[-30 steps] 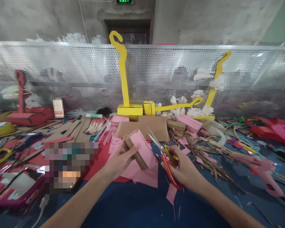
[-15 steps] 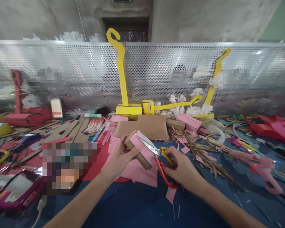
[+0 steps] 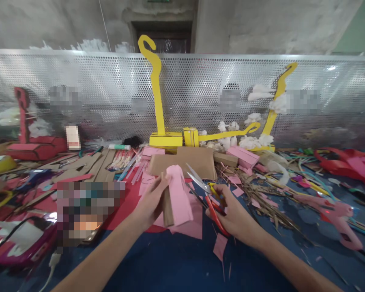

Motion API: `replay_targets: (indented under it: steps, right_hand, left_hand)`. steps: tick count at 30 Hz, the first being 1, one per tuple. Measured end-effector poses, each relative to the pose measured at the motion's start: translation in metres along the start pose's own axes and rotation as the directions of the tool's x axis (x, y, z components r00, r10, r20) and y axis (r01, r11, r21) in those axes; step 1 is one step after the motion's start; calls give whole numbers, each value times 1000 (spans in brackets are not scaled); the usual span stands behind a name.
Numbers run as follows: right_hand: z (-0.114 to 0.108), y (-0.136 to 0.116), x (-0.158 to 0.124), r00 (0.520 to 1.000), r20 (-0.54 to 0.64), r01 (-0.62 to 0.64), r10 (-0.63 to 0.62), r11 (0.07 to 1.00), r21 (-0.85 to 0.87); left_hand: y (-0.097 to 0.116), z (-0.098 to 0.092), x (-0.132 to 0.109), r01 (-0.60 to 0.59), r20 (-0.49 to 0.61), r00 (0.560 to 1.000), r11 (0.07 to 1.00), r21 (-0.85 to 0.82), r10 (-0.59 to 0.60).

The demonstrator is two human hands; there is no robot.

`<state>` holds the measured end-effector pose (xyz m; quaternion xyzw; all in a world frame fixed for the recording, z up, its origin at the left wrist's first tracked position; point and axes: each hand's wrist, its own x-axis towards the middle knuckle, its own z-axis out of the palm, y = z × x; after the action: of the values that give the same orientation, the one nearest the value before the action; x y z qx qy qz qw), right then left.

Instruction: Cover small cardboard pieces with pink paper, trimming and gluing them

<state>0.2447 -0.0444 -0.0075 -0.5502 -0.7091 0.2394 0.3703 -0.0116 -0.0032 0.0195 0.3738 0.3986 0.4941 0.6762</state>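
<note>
My left hand (image 3: pixel 150 200) grips a small cardboard box (image 3: pixel 168 207) by its left side. Pink paper (image 3: pixel 180 198) covers the box's top face, while the brown side stays bare. In my right hand (image 3: pixel 231 211) is a pair of scissors (image 3: pixel 200 181) with one yellow and one red handle. The blades are slightly apart and point up and left, just right of the box without touching it. Under both hands lies a pink paper sheet (image 3: pixel 196 225) over red paper (image 3: pixel 118 215) on the blue table (image 3: pixel 158 263).
Pink glue gun (image 3: pixel 331 215) lies at right beside dry twigs (image 3: pixel 258 194). Yellow hook-shaped pieces (image 3: pixel 157 97) stand against the perforated metal panel (image 3: pixel 109 89). A brown cardboard sheet (image 3: pixel 194 160) leans behind my hands. Small pink scraps (image 3: pixel 220 246) lie near my right hand.
The box has turned in my left hand, so its long side now runs nearly toward me. The scissors have come away from the box to the right, and their blades now show a gap.
</note>
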Motion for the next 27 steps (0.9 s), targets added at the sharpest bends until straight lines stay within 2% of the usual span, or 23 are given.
replay_targets:
  steps: [1, 3, 5, 7, 9, 13, 15, 18, 21, 25, 27]
  right_hand:
    - [-2, 1, 0, 1000, -6, 1, -1, 1000, -14]
    - [-6, 2, 2, 1000, -22, 2, -3, 1000, -22]
    - [-8, 1, 4, 1000, -23, 4, -4, 1000, 5]
    - [-9, 1, 5, 1000, -7, 3, -2, 998, 56]
    - [-9, 1, 6, 1000, 8, 2, -3, 994, 107]
    - [-9, 6, 8, 1000, 12, 10, -12, 986, 164]
    - [-10, 7, 8, 999, 19, 25, -28, 987, 159]
    - [-12, 5, 8, 999, 20, 29, -33, 986, 167]
    - [-10, -2, 6, 999, 38, -1, -11, 952, 305]
    - [-4, -11, -1, 988, 152, -46, -40, 853, 520]
    - [-1, -13, -3, 978, 207, -85, -36, 832, 549]
  left_hand:
    - [3, -1, -1, 95, 7, 995, 995, -22, -95]
    - [9, -2, -2, 277, 64, 960, 959, -52, -274]
    - [13, -3, -3, 374, 146, 921, 925, -61, -362]
    - [14, -3, -4, 372, 239, 907, 926, -60, -348]
    - [14, -3, -4, 320, 319, 905, 945, -70, -283]
    - [14, -2, -7, 247, 339, 921, 961, -125, -193]
    - [18, -4, -9, 260, 377, 907, 954, -150, -188]
    - [24, -9, -11, 302, 451, 868, 941, -150, -207]
    - [24, -11, -11, 357, 472, 839, 929, -102, -270]
    - [16, -2, -16, 350, 429, 841, 936, 31, -329]
    - [14, 5, -21, 370, 455, 809, 924, 98, -372]
